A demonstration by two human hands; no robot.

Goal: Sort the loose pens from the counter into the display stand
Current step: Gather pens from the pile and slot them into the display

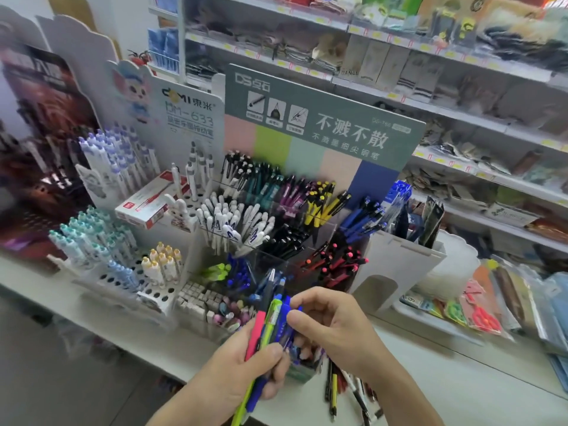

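Observation:
My left hand (246, 373) grips a bunch of pens (270, 321): a pink one, a lime green one and blue ones, tips pointing up toward the stand. My right hand (332, 321) pinches a blue pen in that bunch between thumb and fingers. The clear display stand (325, 229) rises just beyond, its compartments holding white, black, teal, purple, yellow, blue and red pens by colour. Loose pens (347, 388), black, yellow and red, lie on the white counter (461, 388) below my right wrist.
White peg racks (135, 281) with capped pens and a red-and-white pen box (147, 201) stand to the left. Erasers (199, 299) fill a front tray. Packaged scissors (482, 315) lie at right. Shelves of goods run behind.

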